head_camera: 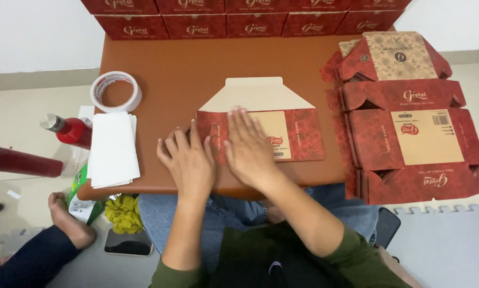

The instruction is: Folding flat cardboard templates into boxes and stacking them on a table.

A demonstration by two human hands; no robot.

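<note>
1. Left hand (188,160): laid flat, palm down, fingers slightly spread, over the left end of a flattened red carton blank (287,133); it presses and grips nothing.
2. Right hand (248,146): also flat and open, fingers together, pressing the blank's middle panel just beside the left hand.
3. The carton blank lies near the front edge of the brown table (196,69), its pale inner flap (256,95) unfolded and pointing away from the person.
4. At the table's right end, a stack of unfolded red blanks (410,138) overhangs the edge; along the far edge stands a row of assembled red boxes (250,24).
5. On the left: a roll of double-sided tape (116,92), a pile of white sheets (111,149) and a red bottle (68,129).
6. Risk, as judged: uneven pressure from the two palms could skew the crease, so panels would not meet squarely; a sideways push could slide the blank off the near edge; an elbow could tip the overhanging stack.
</note>
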